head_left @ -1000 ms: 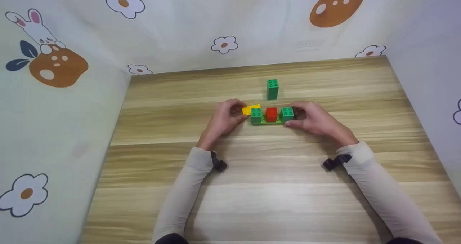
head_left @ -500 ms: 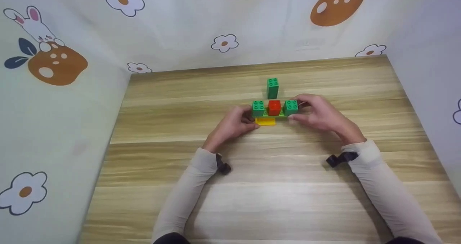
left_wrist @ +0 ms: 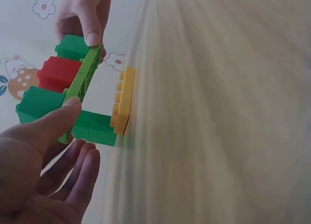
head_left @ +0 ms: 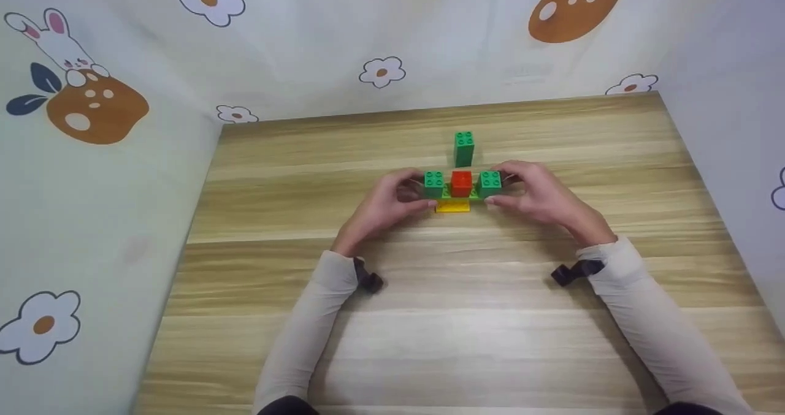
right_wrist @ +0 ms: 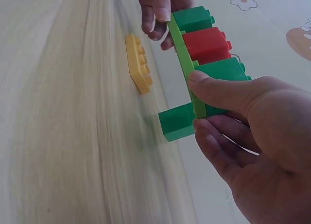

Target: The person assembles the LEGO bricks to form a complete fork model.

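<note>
A long light green building plate (left_wrist: 80, 80) is held raised off the table between both hands. On its top stand a green brick (head_left: 433, 184) at the left end, a red brick (head_left: 461, 184) in the middle and another green brick (head_left: 490, 183) at the right end. My left hand (head_left: 386, 205) pinches the plate's left end, thumb on the near edge. At the other end, my right hand (head_left: 541, 197) grips it the same way. Below the plate a flat yellow brick (right_wrist: 138, 63) lies studs up on the table, partly covered in the head view.
Behind the hands a green stack of bricks (head_left: 464, 149) stands upright on the wooden table (head_left: 466, 317). A patterned cloth (head_left: 294, 59) rises along the table's back edge and sides.
My left hand has let go of the yellow brick, now lying in front, and taken the plate's left end. The plate with its bricks has moved back and up.
</note>
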`<state>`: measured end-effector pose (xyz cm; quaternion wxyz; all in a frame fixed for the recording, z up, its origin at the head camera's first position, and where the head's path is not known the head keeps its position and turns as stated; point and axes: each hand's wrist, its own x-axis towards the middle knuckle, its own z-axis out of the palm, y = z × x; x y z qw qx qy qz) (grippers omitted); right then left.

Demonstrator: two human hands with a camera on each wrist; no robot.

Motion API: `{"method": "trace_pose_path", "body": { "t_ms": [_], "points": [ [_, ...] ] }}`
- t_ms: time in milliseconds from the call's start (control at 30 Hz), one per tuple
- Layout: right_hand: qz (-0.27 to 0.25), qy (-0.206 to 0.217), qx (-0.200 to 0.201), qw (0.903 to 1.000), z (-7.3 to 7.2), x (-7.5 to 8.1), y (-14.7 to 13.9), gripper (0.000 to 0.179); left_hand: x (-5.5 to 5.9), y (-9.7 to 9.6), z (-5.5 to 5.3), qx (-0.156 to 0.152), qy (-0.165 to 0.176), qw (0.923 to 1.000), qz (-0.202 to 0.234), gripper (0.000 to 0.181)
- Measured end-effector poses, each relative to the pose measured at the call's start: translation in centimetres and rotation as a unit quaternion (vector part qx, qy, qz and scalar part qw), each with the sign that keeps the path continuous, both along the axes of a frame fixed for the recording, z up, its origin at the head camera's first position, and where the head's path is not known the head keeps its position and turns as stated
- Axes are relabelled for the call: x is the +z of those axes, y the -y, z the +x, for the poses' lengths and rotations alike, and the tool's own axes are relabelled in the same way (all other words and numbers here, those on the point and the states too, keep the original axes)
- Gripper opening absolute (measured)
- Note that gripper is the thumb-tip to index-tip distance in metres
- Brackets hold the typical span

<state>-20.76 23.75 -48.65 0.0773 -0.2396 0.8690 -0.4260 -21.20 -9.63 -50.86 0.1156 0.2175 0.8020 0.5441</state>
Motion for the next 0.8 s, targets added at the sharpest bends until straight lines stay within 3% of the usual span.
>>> {"method": "trace_pose_path", "body": {
  "t_ms": [233,600,800],
  "points": [
    [0.003,-0.003,0.003,1.0,0.2,-0.2,0.7,0.041,0.2,0.9,-0.2,0.002,-0.02,0.9996,-0.02,0.046],
    [0.018,0.011,0.01,0.9997,0.5,-1.3,1.3,0.042,-0.3,1.3,-0.3,-0.021,0.006,0.9988,-0.044,0.037],
    [0.012,0.009,0.018,0.9997,0.5,-1.6,1.4,0.04,-0.4,1.2,-0.3,-0.027,0.003,0.9983,-0.052,0.033]
  ]
}}
